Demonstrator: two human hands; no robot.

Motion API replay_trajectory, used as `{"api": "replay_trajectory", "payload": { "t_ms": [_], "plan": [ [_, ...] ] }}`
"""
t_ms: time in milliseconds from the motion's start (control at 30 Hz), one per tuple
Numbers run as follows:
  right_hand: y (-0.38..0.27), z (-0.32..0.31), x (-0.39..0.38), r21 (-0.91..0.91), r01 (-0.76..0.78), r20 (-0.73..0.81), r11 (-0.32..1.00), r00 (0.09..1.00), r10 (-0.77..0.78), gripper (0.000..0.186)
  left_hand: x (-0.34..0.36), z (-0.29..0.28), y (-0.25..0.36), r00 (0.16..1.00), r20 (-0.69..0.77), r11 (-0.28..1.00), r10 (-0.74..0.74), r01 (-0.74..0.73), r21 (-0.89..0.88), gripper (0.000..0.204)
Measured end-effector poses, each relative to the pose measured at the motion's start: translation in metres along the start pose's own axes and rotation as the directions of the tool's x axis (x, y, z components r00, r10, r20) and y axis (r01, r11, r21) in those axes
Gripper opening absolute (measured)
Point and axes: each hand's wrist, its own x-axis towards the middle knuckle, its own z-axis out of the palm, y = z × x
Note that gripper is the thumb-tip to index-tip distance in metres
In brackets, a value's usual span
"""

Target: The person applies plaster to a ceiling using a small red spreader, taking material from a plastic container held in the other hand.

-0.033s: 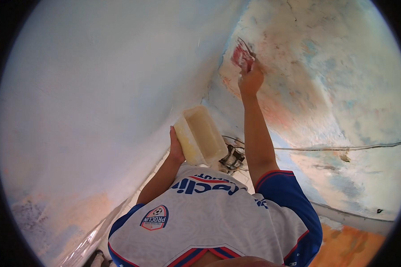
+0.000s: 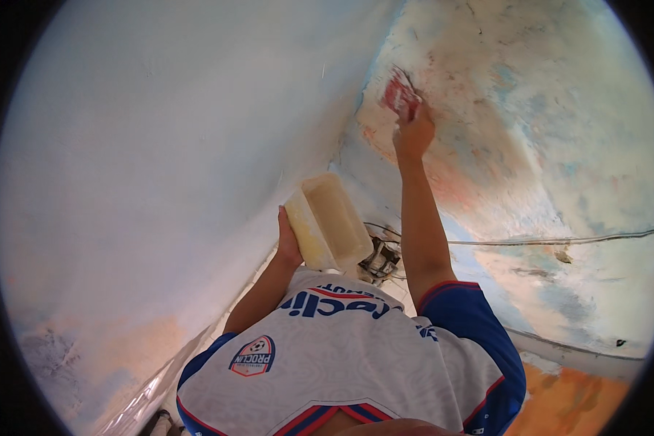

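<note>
My left hand [image 2: 288,236] grips the outer side of a pale yellow rectangular plastic tub [image 2: 309,231] in front of my chest. The tub tilts, and its inside looks coated with a thin whitish film. With my arm stretched up and ahead, my right hand [image 2: 416,134] is closed round a red putty knife [image 2: 402,94] smeared with white. That putty knife is up against the patchy wall [image 2: 487,131] on the right, close to the corner. Its blade edge is blurred, so exact contact is hard to make out.
A smooth pale wall [image 2: 160,131] rises on the left and meets the patchy one in a corner. A cable [image 2: 545,241] runs along the right wall. Below the tub sits a dark cluttered object [image 2: 381,260]. Orange surface [image 2: 570,396] shows at lower right.
My right hand and the putty knife have shifted slightly down and to the right along the wall. My left hand and the tub have barely moved.
</note>
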Motion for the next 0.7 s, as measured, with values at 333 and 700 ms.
{"api": "replay_trajectory", "payload": {
  "t_ms": [333,700],
  "plan": [
    [-0.007,0.001,-0.025,0.142,0.051,0.242,0.988,0.967,-0.085,0.028,0.001,0.006,0.002,1.000,-0.005,1.000,-0.019,0.019,-0.001,0.086],
    [-0.023,-0.015,-0.043,0.103,-0.008,0.176,0.995,0.984,-0.010,0.022,0.003,0.001,0.001,0.999,0.034,0.999,-0.011,0.012,-0.034,0.086]
  ]
}}
